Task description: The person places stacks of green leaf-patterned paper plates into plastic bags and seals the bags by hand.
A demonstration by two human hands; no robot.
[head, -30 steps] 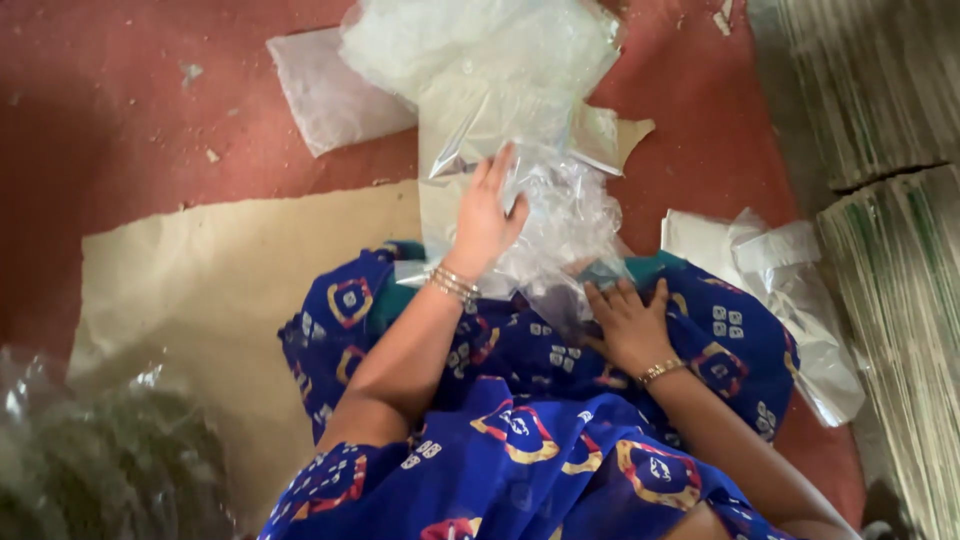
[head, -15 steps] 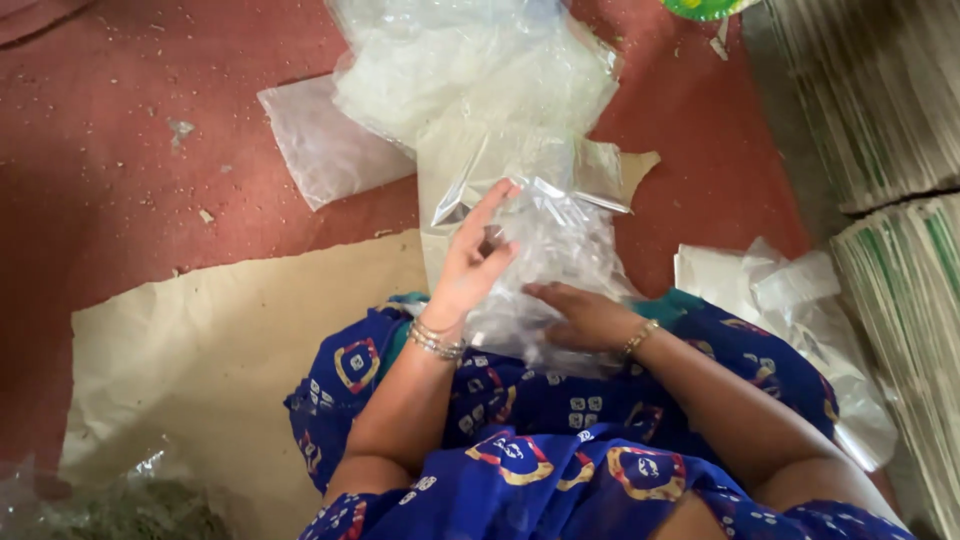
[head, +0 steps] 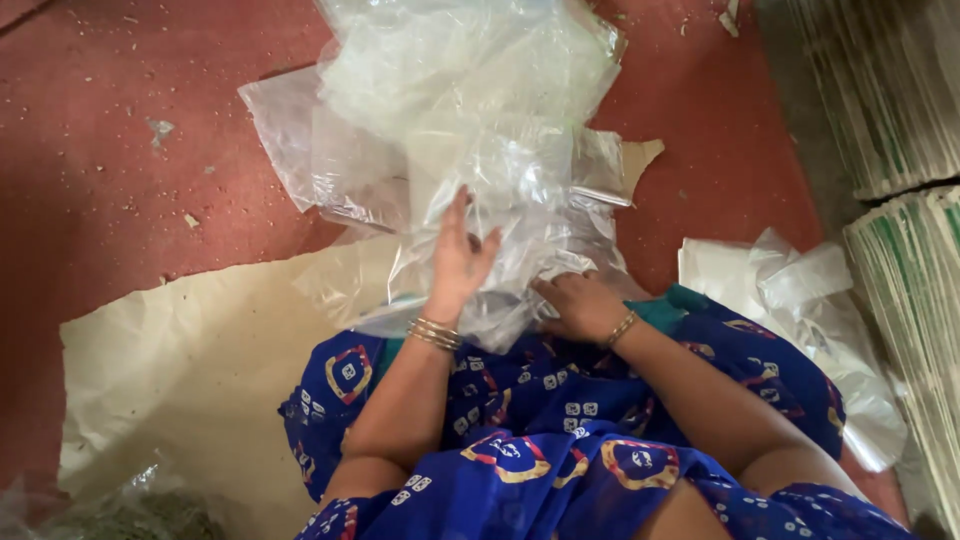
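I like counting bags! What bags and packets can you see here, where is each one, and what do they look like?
Pile of clear plastic bags: on the red floor ahead, crinkly, see-through; the left hand and right hand rest on it.
White plastic bags: floor at right, crumpled.
Stacks of flat sheets: right edge, greenish-tan.
Clear bag of green stuff: bottom left corner.
No labels or screens.

A floor-level packing workplace: red cement floor, heaped clear plastic bags (stacked printed sheets alongside).
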